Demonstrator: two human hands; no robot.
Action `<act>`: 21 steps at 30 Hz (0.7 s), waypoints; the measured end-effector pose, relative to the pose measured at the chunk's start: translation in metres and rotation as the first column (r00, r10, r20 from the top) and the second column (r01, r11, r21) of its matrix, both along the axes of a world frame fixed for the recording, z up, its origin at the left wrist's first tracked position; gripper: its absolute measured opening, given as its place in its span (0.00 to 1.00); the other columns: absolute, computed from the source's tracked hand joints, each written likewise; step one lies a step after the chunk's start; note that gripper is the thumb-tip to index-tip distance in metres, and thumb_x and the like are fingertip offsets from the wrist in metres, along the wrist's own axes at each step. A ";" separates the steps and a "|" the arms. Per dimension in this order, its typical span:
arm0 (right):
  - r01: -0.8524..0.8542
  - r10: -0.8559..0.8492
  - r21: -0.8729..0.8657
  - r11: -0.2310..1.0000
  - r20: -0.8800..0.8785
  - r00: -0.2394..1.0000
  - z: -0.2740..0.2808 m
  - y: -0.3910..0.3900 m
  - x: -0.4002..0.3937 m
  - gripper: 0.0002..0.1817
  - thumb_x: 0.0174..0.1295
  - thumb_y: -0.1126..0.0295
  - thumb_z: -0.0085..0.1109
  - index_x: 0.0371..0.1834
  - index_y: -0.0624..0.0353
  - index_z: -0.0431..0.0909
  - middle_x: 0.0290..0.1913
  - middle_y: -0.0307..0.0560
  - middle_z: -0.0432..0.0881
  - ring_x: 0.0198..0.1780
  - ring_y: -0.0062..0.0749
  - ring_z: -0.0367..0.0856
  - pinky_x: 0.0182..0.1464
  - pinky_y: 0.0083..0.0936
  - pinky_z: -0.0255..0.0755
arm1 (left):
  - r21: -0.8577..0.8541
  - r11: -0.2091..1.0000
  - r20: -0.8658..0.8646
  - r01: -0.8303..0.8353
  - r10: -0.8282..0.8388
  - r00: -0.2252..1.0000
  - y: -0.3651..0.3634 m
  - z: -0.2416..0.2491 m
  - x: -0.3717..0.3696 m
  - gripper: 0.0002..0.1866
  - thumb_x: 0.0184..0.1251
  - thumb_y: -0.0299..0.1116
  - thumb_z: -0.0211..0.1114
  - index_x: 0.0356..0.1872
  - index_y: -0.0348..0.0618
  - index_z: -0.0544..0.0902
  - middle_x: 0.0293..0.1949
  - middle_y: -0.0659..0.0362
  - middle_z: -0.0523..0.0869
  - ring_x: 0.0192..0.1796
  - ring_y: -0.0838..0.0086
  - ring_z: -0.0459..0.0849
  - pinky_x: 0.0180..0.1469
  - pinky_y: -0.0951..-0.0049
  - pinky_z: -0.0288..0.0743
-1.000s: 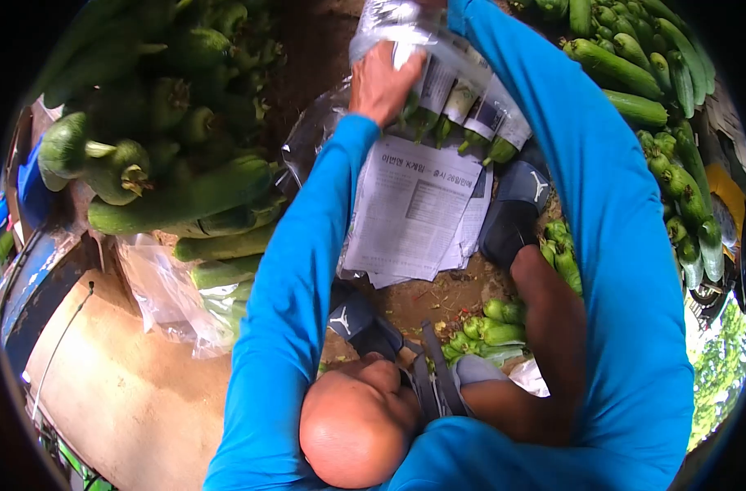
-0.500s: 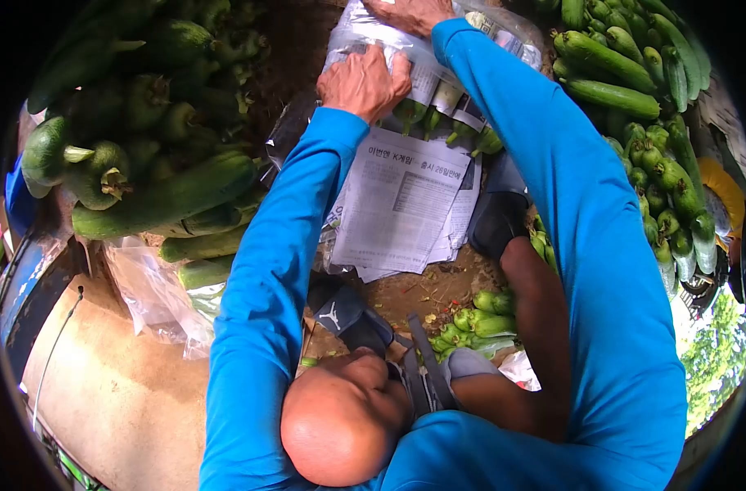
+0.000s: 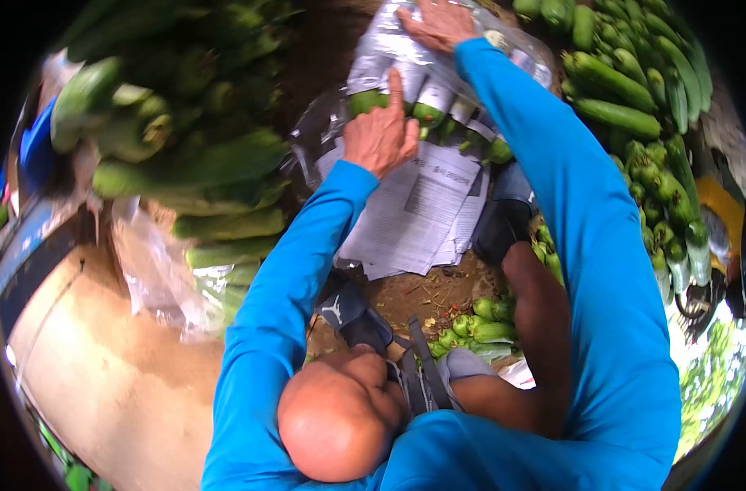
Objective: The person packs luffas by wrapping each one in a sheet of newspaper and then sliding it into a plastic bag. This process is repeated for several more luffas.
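Observation:
My right hand [image 3: 440, 24] lies with fingers spread on a clear plastic bag [image 3: 373, 49] at the top of the view. Inside the bag are several green gourds [image 3: 428, 113], each rolled in white printed paper, their stem ends towards me. My left hand [image 3: 381, 137] is at the bag's near side, its index finger stretched over the wrapped gourds and its thumb apart. The other left fingers look bent, and nothing shows in their hold. Below that hand lies a stack of printed paper sheets [image 3: 422, 217].
Large green gourds [image 3: 193, 176] are piled on the left, beside a loose plastic sheet [image 3: 160, 270]. More long gourds [image 3: 614, 82] and smaller ones [image 3: 663, 180] line the right. Several small gourds [image 3: 483, 323] lie on the soil between my feet in dark sandals [image 3: 500, 225].
My left hand has drawn back from the bag towards me, its index finger now extended, uncovering more gourd ends. My right hand has spread on the bag. The view has shifted slightly.

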State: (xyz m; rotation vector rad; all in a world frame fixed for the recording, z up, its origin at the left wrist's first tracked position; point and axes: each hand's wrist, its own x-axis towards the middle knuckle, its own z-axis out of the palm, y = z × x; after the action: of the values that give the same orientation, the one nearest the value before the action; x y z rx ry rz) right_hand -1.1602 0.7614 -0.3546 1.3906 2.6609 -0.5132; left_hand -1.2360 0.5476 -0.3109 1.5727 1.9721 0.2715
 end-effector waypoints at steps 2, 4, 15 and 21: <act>-0.268 0.514 0.702 0.660 -0.161 0.843 -0.021 0.019 0.006 0.26 0.66 0.47 0.54 0.47 0.63 0.82 0.41 0.59 0.83 0.57 0.49 0.76 0.62 0.39 0.68 | -0.088 0.996 0.145 -0.015 0.028 0.989 -0.003 0.000 -0.006 0.49 0.61 0.42 0.58 0.76 0.34 0.41 0.33 0.39 0.85 0.31 0.44 0.85 0.37 0.46 0.79; -0.135 0.331 0.481 0.866 -0.349 0.877 0.012 -0.044 0.005 0.29 0.67 0.48 0.54 0.58 0.62 0.75 0.60 0.63 0.74 0.67 0.55 0.66 0.69 0.43 0.60 | 0.015 0.997 0.129 -0.079 0.077 0.989 -0.022 -0.003 -0.006 0.47 0.57 0.41 0.59 0.77 0.39 0.47 0.33 0.40 0.85 0.33 0.43 0.85 0.39 0.44 0.79; -0.594 0.592 0.279 0.755 0.101 0.800 0.004 -0.083 0.018 0.37 0.65 0.44 0.53 0.70 0.59 0.64 0.76 0.59 0.56 0.74 0.64 0.53 0.73 0.47 0.54 | 0.185 0.852 0.486 -0.490 0.354 0.799 -0.273 0.110 -0.018 0.14 0.69 0.41 0.56 0.40 0.41 0.81 0.32 0.49 0.84 0.34 0.56 0.85 0.38 0.59 0.79; -0.549 0.564 0.159 0.821 -0.381 0.733 0.077 -0.284 0.015 0.26 0.58 0.62 0.66 0.58 0.61 0.74 0.69 0.65 0.62 0.69 0.59 0.61 0.69 0.46 0.59 | -0.653 0.374 0.625 -0.658 0.757 -0.190 -0.431 0.075 -0.060 0.17 0.70 0.48 0.60 0.45 0.44 0.80 0.30 0.64 0.82 0.26 0.80 0.79 0.30 0.77 0.77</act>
State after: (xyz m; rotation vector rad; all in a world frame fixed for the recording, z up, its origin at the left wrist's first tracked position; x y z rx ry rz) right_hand -1.1452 0.4776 -0.2777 0.4328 3.2221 -0.7470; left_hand -1.2955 0.1163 -0.2358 -0.2513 1.5286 1.2090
